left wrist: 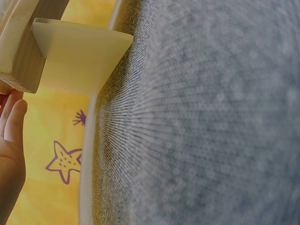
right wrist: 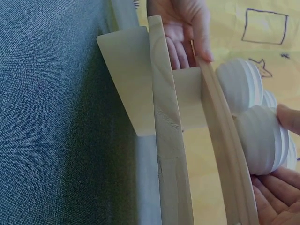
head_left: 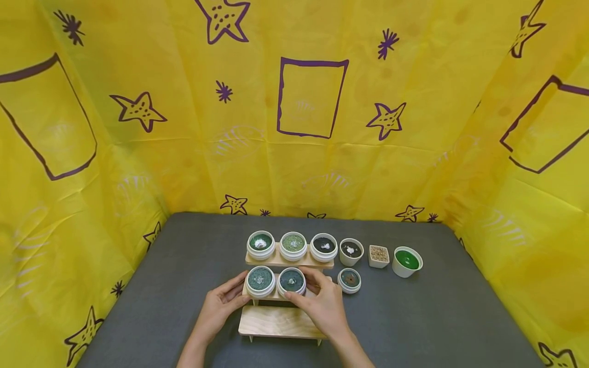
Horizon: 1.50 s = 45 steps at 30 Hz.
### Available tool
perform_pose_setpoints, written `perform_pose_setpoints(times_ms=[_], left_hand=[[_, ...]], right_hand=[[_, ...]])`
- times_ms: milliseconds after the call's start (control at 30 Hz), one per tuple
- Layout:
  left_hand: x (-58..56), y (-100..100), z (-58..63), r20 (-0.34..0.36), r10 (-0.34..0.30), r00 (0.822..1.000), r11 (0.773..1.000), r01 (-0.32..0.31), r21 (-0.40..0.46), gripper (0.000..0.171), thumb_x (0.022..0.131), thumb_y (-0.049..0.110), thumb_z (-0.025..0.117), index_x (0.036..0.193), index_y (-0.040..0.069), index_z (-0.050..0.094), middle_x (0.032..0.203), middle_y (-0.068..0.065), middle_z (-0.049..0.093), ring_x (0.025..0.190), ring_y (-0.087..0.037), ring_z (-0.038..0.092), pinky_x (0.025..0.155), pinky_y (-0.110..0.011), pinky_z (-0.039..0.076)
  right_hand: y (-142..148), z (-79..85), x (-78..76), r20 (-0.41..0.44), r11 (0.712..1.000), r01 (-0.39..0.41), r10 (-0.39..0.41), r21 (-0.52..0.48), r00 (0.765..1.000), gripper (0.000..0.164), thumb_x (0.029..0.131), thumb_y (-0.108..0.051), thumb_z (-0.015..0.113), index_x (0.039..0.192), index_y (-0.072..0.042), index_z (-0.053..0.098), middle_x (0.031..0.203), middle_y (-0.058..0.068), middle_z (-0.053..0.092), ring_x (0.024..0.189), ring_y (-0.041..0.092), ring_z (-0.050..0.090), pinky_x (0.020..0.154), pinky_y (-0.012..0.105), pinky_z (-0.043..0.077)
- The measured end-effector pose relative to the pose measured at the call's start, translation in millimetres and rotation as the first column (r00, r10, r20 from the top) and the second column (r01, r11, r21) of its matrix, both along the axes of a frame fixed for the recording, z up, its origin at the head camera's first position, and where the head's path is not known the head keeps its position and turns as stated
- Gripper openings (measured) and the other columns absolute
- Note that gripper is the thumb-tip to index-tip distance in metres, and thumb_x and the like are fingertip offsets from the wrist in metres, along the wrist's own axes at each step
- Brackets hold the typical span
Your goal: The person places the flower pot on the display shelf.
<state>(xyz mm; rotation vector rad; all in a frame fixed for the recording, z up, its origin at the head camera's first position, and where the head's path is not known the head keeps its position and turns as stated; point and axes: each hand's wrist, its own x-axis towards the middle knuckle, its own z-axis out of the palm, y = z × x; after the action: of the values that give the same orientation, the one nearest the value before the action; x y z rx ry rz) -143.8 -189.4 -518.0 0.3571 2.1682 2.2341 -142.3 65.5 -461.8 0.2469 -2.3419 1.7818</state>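
A three-tier wooden stand (head_left: 271, 323) sits on the grey table. On its middle tier are two small white ridged cups, the left cup (head_left: 260, 279) and the right cup (head_left: 292, 280), both with dark blue-green, pale-flecked filling. My right hand (head_left: 327, 309) grips the right cup between its thumb at the front and fingers behind; in the right wrist view that cup (right wrist: 262, 140) stands on the board. With thumb and fingertips, my left hand (head_left: 220, 308) holds the left end of the middle tier, beside the left cup. Its fingers (left wrist: 15, 119) meet the board's end in the left wrist view.
The top tier bears three similar cups, among them a light green cup (head_left: 293, 244). To its right stand a dark-filled cup (head_left: 351, 252), a square cup (head_left: 379, 255) and a bright green cup (head_left: 407, 261). A low cup (head_left: 349, 280) is near my right hand. Yellow cloth surrounds the table.
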Motion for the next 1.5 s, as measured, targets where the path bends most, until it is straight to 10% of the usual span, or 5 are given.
perform_pose_setpoints(times_ms=[733,1500], left_hand=[[0.2,-0.1,-0.3,0.016,0.015,1.0,1.0,-0.015,0.0,0.058,0.091,0.0,0.066,0.142,-0.013,0.042,0.126,0.028,0.061,0.115,0.007,0.061,0.086,-0.015,0.056],[0.0,0.9,-0.6,0.026,0.018,1.0,1.0,-0.018,0.011,0.059,0.091,0.001,0.067,0.142,-0.013,0.041,0.125,0.026,0.061,0.115,0.005,0.062,0.086,-0.017,0.057]], right_hand=[[9.0,-1.1,-1.0,0.006,0.998,-0.019,0.02,-0.057,1.0,0.056,0.064,-0.02,0.093,0.114,-0.015,0.071,0.115,0.005,0.073,0.105,0.021,0.072,0.094,0.026,0.057],[67.1,-14.6,3.7,-0.121,0.988,0.156,-0.155,-0.005,0.98,0.037,0.071,-0.012,0.088,0.105,-0.012,0.074,0.104,0.007,0.077,0.095,0.014,0.074,0.083,0.022,0.06]])
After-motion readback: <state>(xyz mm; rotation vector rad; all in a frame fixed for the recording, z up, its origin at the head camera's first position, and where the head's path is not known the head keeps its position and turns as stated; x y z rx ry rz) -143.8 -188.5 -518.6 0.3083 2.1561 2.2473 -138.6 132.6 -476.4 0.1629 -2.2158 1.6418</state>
